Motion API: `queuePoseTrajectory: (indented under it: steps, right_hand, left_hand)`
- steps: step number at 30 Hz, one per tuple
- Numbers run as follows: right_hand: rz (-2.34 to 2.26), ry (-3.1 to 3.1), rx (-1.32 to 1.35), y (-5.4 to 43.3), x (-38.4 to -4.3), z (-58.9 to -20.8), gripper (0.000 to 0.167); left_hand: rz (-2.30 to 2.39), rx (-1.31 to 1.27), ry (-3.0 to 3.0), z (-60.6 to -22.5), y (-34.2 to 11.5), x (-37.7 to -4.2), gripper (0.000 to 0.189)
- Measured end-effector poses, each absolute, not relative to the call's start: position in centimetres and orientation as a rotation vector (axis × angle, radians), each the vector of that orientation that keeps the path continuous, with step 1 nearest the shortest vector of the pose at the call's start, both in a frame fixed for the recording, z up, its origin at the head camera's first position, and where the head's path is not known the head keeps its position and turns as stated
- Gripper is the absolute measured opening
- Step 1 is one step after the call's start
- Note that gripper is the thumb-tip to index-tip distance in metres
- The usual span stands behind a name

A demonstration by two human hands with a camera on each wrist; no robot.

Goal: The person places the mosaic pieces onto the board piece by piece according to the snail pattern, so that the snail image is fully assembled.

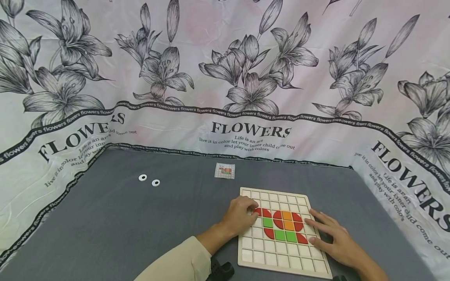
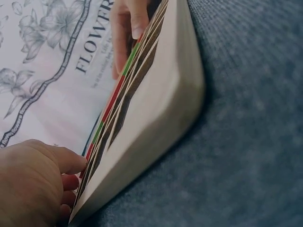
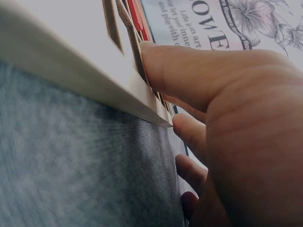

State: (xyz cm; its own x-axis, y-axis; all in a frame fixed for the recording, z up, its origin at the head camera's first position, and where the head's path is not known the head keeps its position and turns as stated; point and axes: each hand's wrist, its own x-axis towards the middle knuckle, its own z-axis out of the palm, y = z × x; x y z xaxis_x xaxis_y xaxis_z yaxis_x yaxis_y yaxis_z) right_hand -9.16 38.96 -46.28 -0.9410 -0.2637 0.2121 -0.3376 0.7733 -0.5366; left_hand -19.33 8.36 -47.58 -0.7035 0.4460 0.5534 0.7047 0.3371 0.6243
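Observation:
A pale wooden grid board [image 1: 258, 256] lies on the grey cloth, with red, green and orange tiles set in its cells. My left hand [image 1: 239, 216] is over its left edge, fingers curled, thumb and fingertips at a red tile [image 1: 258, 211] that they partly cover. In the left wrist view the thumb [image 2: 71, 161] meets the red tile's edge. Across the board, my right hand [image 1: 335, 240] rests on the right edge with spread fingers, touching the rim beside a red tile [image 1: 301, 238]. In the right wrist view its thumb [image 3: 175, 71] lies on the board.
A small printed card [image 1: 224, 171] with a coloured grid picture lies behind the board. Two white discs [image 1: 156, 182] with dark centres are at the back left. A flower-printed curtain [image 1: 251, 132] borders the grey cloth [image 1: 140, 218] at the back and sides.

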Motion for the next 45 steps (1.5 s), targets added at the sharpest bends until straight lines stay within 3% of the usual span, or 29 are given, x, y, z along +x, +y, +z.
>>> queuePoseTrajectory:
  steps: [16,32,45]
  right_hand:
    - [0.856,-2.79,0.526,39.2,-9.1,-46.3,0.049]
    - [0.881,-2.817,0.521,38.8,-9.4,-46.5,0.047]
    - [0.879,-2.797,0.532,39.2,-9.1,-46.6,0.05]
  left_hand:
    - [-1.461,-0.865,-2.137,-43.8,5.3,-20.8,0.018]
    - [-1.371,-0.441,-2.115,-42.0,-6.4,-23.0,0.019]
    - [-1.244,-0.133,-2.206,-43.5,-13.8,-24.7,0.023]
